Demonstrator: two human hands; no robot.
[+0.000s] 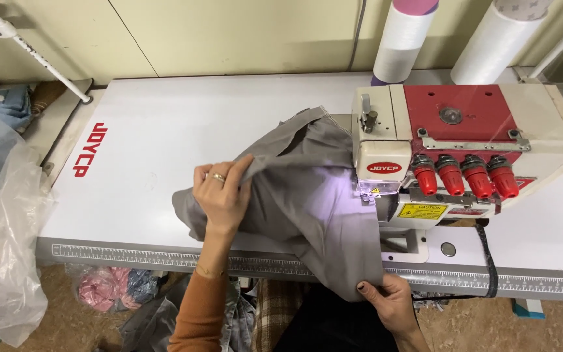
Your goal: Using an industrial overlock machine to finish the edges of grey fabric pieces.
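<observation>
The left hand [221,195] is pinching a raised fold of the grey cloth [301,202] between thumb and fingers, its grip closed on the fabric above the white desk [164,130]. The right hand [389,301] is gripping the cloth's lower edge at the desk's front rim, thumb on top and fingers curled under. The cloth is lying spread across the desk, its far side running under the head of the sewing machine [464,150], where a small lamp is lighting the fabric. Four red knobs [464,175] are sitting along the machine's front. Two white thread cones [402,42] are standing behind it, and a clear plastic bag [4,248] is hanging at the desk's left end.
</observation>
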